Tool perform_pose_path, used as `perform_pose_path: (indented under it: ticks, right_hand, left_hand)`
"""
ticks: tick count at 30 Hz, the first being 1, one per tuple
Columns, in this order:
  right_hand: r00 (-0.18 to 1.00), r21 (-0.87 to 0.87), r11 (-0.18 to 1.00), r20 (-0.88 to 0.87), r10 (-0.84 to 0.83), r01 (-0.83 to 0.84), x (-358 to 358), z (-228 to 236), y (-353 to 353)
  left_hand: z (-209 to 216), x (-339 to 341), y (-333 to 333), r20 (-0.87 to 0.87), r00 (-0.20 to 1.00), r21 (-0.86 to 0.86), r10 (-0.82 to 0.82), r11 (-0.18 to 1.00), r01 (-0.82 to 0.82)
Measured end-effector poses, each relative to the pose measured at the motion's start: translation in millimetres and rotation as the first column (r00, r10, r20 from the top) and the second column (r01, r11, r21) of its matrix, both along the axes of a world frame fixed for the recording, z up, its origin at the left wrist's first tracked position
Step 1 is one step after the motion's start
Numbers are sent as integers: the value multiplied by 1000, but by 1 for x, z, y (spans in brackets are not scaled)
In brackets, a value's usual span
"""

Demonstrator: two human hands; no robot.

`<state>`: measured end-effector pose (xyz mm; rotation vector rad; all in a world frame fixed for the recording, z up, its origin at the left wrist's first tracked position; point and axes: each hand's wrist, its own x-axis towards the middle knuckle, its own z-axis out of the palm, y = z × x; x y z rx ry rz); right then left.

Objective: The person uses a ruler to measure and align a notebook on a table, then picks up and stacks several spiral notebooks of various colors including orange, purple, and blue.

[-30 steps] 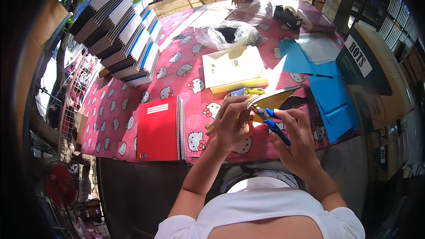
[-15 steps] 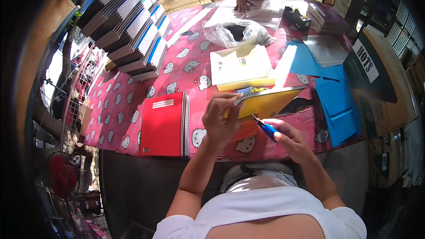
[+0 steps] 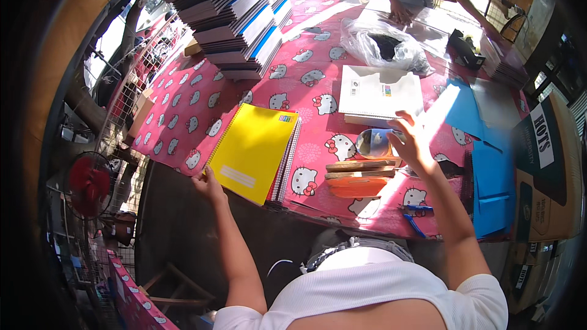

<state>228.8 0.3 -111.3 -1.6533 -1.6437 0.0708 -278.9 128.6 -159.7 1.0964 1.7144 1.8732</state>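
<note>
A yellow spiral notebook (image 3: 254, 150) lies on the red notebook (image 3: 282, 177), whose coils show at the right side. My left hand (image 3: 212, 187) pinches the yellow notebook at its near left corner. My right hand (image 3: 414, 146) is raised with thumb and fingers apart and nothing between them. It is nearest the front edge of a stack of white-covered spiral notebooks (image 3: 379, 95) and a round, shiny roll-like object (image 3: 373, 144). Blue-handled cutters (image 3: 417, 221) lie on the table at the near right. Left of them sits an orange item (image 3: 359, 187) beside brown, stick-like pieces (image 3: 361, 168).
Tall stacks of dark-covered books (image 3: 229, 24) stand at the far left. A clear plastic bag (image 3: 385, 46) lies at the back, near another person's hand (image 3: 400, 13). Blue sheets (image 3: 489, 177) and a cardboard box (image 3: 544, 165) are at the right. A red fan (image 3: 88, 183) stands left.
The yellow notebook has gone from my raised left hand onto the red one. The cutters have left my right hand for the table. My right hand has reached forward; the view has shifted left.
</note>
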Motion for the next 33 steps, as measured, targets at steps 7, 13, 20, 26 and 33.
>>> perform_pose_path:
  ticks: [7,13,20,26,33]
  right_hand:
    - [801,-384,906,477,361,-180,-46,-23,146]
    - [713,-553,804,471,519,-219,-41,-26,173]
    - [687,-519,774,413,598,-362,-22,-19,176]
    - [725,-534,715,246,643,-452,-21,-10,181]
    - [768,-516,737,212,604,-436,-9,-25,187]
  left_hand:
    - [-48,-17,18,0,1000,85,29,996,-28]
    - [-54,-19,20,32,999,12,19,1000,-19]
    - [-45,-6,21,-162,973,-73,163,982,-177]
    - [-45,-18,17,-151,984,-81,89,992,-102]
    - [18,45,11,-131,974,-71,184,978,-194]
